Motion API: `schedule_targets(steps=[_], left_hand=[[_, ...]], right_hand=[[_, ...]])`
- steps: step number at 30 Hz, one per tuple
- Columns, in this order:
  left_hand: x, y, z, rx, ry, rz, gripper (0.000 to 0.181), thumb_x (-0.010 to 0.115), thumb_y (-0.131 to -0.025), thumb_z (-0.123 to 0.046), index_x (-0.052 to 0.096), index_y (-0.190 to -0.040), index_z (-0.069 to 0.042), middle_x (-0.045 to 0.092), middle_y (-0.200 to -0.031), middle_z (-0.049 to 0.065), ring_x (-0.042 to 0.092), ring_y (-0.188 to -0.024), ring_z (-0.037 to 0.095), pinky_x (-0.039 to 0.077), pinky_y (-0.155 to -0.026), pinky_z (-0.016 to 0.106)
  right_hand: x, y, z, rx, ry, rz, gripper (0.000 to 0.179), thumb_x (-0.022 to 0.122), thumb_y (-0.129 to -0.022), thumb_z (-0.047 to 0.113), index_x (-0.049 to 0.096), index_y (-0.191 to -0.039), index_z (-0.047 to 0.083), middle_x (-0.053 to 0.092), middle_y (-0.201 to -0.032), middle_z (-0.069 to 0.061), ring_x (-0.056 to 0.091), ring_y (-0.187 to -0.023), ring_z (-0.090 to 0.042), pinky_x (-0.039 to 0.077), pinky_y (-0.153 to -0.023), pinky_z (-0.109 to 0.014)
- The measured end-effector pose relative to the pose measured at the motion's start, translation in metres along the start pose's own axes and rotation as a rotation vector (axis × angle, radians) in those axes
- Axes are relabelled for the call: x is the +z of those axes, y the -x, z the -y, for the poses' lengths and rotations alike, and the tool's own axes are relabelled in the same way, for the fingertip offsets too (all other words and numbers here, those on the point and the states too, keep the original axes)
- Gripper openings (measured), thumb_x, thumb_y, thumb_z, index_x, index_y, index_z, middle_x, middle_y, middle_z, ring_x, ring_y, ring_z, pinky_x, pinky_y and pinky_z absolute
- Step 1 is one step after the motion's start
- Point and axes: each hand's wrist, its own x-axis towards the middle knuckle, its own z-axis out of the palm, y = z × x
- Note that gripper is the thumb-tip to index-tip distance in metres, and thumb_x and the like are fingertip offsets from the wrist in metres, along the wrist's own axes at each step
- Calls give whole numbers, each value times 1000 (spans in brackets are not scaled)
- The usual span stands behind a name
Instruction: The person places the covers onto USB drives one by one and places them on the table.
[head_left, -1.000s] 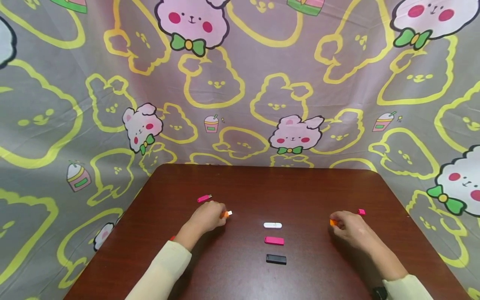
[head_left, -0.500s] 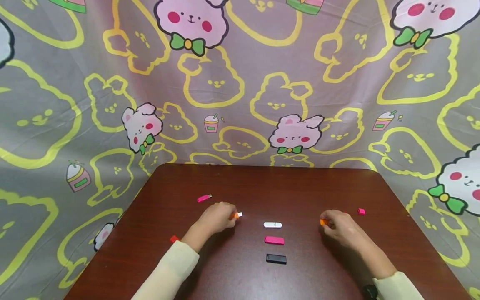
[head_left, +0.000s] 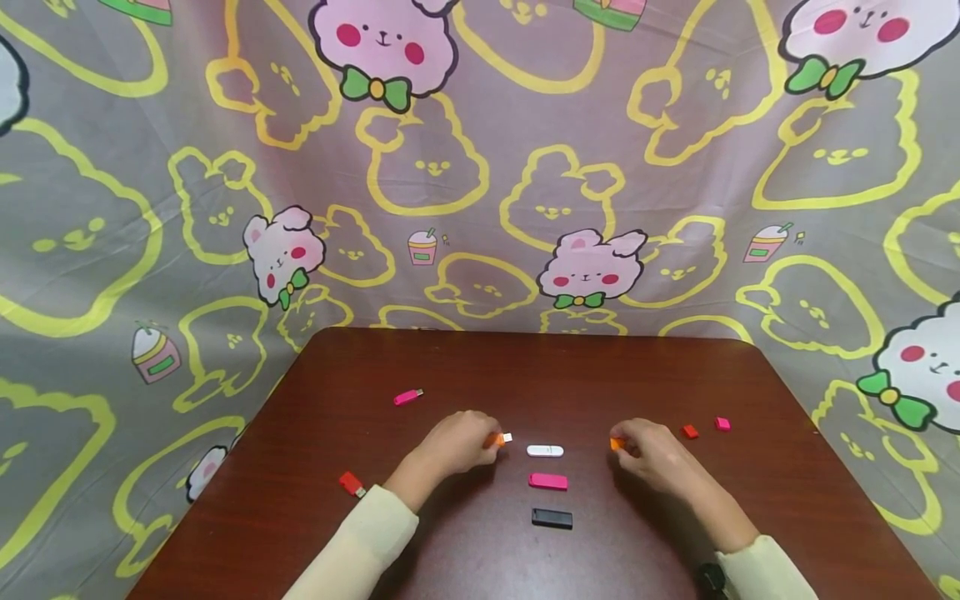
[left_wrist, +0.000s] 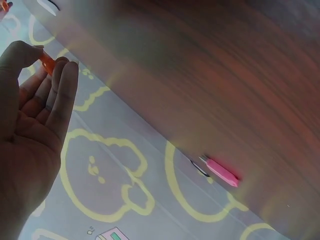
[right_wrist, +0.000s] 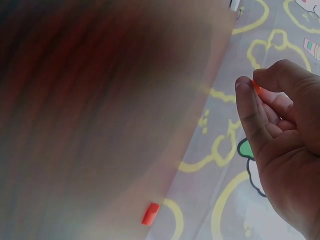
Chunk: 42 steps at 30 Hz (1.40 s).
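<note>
Between thumb and fingertips my left hand (head_left: 459, 442) pinches an orange USB stick (left_wrist: 46, 63), its pale plug pointing right in the head view. Across from it, my right hand (head_left: 654, 454) pinches a small orange cap (head_left: 617, 444), mostly covered by the fingers in the right wrist view. A gap separates the two hands. In that gap, on the table, a white USB stick (head_left: 545, 451) lies above a pink USB stick (head_left: 548, 482) and a black USB stick (head_left: 552, 518), all lying crosswise.
On the left of the brown table (head_left: 525, 375) lie an uncapped pink USB stick (head_left: 408, 397) and an uncapped red USB stick (head_left: 351, 483). A red cap (head_left: 690, 432) and a pink cap (head_left: 722, 424) lie at the right. A patterned cloth (head_left: 480, 167) hangs behind the table.
My left hand has moved right with the orange USB stick, and my right hand left with the orange cap. The red stick and red cap have come into fuller view.
</note>
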Motion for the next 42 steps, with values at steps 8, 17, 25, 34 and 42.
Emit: schedule_targets(steps=[8,17,25,34,42], left_hand=[[3,-5,-9,41,-23,-14,16,76,-85,-23,62,-78,-17,50,-67,-10,45,-61,8,38,-55,23],[5,-9,-18,44,0,-4,12,76,-85,-22,65,-81,-17,52,-68,-9,46,-62,7,39,-55,22],[7,-15,-26,62,-16,1,18,75,-86,-23,61,-77,-19,48,-66,-10,46,-62,7,37,-55,22],[8,-18,-31,84,-15,-9,24,76,-84,-21,55,-71,-21,46,-66,-11,45,-61,7,37,-55,21],[7,-18,-35,90,-29,-22,27,73,-87,-24,53,-70,-20,45,-66,-9,45,-60,8,36,-54,23]], right_hand=[[4,-4,9,10,-26,15,19,77,-81,-2,70,-98,4,65,-90,0,61,-79,-13,57,-71,-31],[8,-7,15,-16,-30,-5,19,77,-80,-2,70,-97,5,65,-90,0,62,-78,-13,57,-71,-31],[14,-12,23,-42,-37,-11,19,77,-81,-2,71,-98,5,66,-92,0,62,-79,-13,57,-72,-31],[19,-19,35,-12,-37,14,20,77,-82,0,71,-100,4,66,-94,-1,62,-80,-14,56,-72,-31],[25,-22,39,-28,-19,0,19,78,-81,2,71,-98,6,65,-92,0,61,-79,-12,56,-72,-31]])
